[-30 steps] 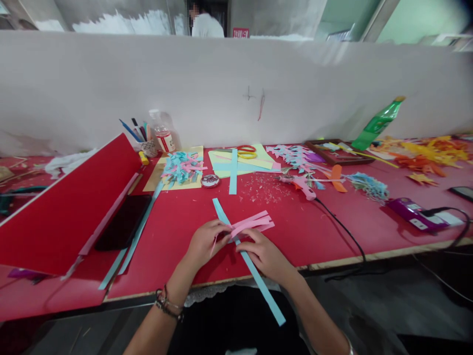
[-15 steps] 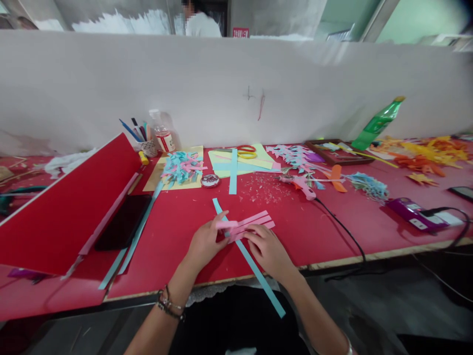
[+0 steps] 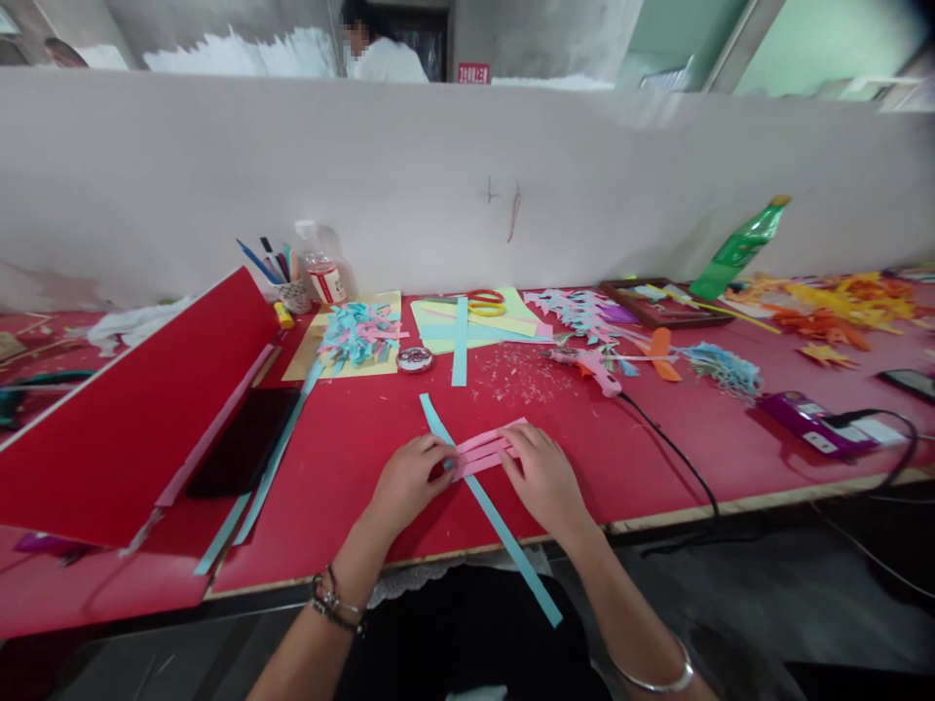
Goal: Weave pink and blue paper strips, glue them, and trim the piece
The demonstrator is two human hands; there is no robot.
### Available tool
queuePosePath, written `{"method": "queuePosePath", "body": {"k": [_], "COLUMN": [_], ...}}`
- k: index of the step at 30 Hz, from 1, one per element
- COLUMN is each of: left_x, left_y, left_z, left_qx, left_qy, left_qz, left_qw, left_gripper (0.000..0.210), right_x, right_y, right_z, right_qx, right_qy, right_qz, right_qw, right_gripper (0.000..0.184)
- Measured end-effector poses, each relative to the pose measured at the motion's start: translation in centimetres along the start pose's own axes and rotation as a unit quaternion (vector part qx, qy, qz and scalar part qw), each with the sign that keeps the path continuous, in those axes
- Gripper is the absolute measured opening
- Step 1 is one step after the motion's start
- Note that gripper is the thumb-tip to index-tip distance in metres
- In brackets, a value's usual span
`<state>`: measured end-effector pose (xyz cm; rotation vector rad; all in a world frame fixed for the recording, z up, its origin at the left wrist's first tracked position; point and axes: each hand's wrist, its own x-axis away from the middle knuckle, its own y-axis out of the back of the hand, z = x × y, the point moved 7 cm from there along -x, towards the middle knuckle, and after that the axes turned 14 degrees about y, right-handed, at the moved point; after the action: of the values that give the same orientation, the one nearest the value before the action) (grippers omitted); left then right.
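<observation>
- Green bottle (image 3: 736,255), yellowish cap; just beside brown tray (image 3: 687,322).
- Clear bottle (image 3: 326,279), red-and-white label; beside patterned cup (image 3: 294,296) of pens (image 3: 258,262).
- Black phone (image 3: 244,443), flat, near tilted red board (image 3: 168,409).
- Round case (image 3: 415,360), printed top.
- Purple box (image 3: 810,424), black plug (image 3: 840,421) in it.
- Beyond grey partition (image 3: 409,175): person (image 3: 391,62), white top; red sign (image 3: 473,74).

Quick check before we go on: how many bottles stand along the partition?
2 in view. One clear bottle with a label is beside the pen cup; one green bottle is by the brown tray. The red board may hide more.
</observation>
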<state>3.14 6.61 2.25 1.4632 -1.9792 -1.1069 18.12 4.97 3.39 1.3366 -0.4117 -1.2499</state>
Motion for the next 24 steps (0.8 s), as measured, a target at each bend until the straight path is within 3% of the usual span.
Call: {"method": "queuePosePath", "body": {"k": [7, 14, 19, 24], "left_x": [-0.2, -0.2, -0.4, -0.3], "left_y": [-0.2, -0.1, -0.3, -0.2], "left_z": [-0.1, -0.1, 0.1, 0.1], "left_qx": [0.000, 0.024, 0.018, 0.025], "left_qy": [-0.015, -0.013, -0.005, -0.006], "left_qz": [0.003, 0.011, 0.014, 0.011], "left_qw": [1.000, 1.000, 1.000, 1.000], "left_gripper": [0.018, 0.018, 0.018, 0.017], "right_x": [-0.3, -1.0, -1.4, -1.9], "right_y": [-0.8, -1.3, -0.1, 0.7], "right_z": [-0.4, -0.1, -0.4, -0.7], "right_qx": [0.102, 0.099, 0.070, 0.024], "right_qy": [-0.077, -0.039, -0.026, -0.029], "right_qz": [0.018, 0.031, 0.000, 0.023], "right_qw": [0.992, 0.994, 0.997, 0.999], "right_gripper": [0.042, 0.026, 0.024, 0.018]}}
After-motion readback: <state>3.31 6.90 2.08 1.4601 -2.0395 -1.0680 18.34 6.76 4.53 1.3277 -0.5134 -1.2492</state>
